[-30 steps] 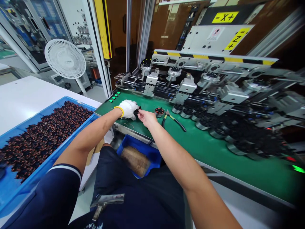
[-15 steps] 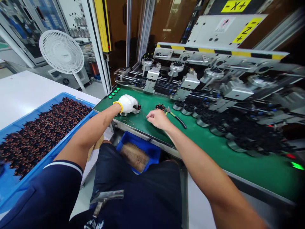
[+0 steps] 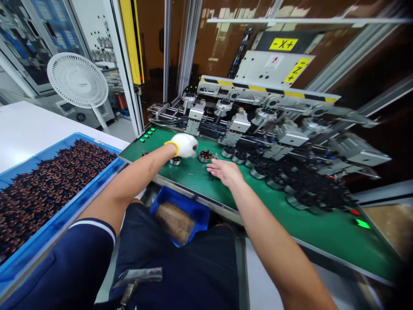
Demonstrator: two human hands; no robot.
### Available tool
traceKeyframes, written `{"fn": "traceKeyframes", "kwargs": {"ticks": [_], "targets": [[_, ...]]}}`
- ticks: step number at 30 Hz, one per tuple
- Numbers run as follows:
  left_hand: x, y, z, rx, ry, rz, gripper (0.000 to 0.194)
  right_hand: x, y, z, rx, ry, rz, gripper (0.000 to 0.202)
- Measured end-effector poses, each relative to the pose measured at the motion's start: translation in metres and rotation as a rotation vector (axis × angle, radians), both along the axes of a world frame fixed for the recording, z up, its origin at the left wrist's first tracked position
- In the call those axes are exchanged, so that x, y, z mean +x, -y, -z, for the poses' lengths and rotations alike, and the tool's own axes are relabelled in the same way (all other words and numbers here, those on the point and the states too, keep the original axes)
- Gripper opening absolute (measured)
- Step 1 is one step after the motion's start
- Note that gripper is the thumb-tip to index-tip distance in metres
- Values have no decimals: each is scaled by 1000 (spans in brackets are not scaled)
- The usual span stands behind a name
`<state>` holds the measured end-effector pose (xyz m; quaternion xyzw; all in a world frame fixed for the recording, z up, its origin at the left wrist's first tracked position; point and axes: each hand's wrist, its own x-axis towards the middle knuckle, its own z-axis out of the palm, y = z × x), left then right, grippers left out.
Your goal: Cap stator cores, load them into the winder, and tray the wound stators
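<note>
My left hand [image 3: 185,145], in a white glove with a yellow cuff, hovers over the green worktop, somewhat blurred. Its fingers are bent and apart, just left of a copper-wound motor stator [image 3: 205,156] on a silvery round base, and hold nothing I can see. Another wound stator [image 3: 176,161] rests below the left wrist. My bare right hand [image 3: 226,170] is open, fingers stretched leftward over a pair of cutting pliers [image 3: 215,156]. The hand covers most of the pliers; a dark handle end shows below the fingertips.
Behind the green worktop [image 3: 274,215] stands a machine with metal clamps [image 3: 240,120] and a striped bar [image 3: 267,91]. A row of dark parts on silvery bases [image 3: 258,172] runs rightward. Many wound stators fill a blue tray [image 3: 69,138] on the left. A blue bin [image 3: 201,215] sits below the edge.
My left hand has let go of the near stator and moved right toward the other one. My right hand's fingers have opened from a pinch and now lie over the pliers. The view has shifted.
</note>
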<state>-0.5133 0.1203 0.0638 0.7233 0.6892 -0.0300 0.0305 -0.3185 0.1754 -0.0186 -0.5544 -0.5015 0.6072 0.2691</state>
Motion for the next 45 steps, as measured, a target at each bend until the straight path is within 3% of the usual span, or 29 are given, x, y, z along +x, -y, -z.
{"fn": "traceKeyframes", "kwargs": {"ticks": [4, 9, 15, 23, 30, 36, 40, 45], "targets": [[34, -5, 19, -56, -49, 35, 42, -25, -2, 5, -86, -114, 137, 15], [35, 6, 25, -52, -68, 137, 33, -31, -8, 6, -149, -193, 238, 15], [35, -9, 21, 118, -136, 123, 45, -23, -9, 4, -212, -162, 196, 17], [43, -22, 34, 58, -200, 175, 38, -25, -9, -1, -209, -139, 166, 18], [37, -14, 23, -4, -259, 222, 45, -18, -4, -3, -188, -69, 29, 18], [49, -24, 31, 82, -180, 256, 99, 2, 1, -1, -80, 73, -124, 20], [52, -34, 41, -101, -21, 219, 83, 16, 5, 0, 49, 168, -222, 15], [48, -35, 43, -134, 40, 179, 65, 52, 4, -1, 202, 290, -335, 12]]}}
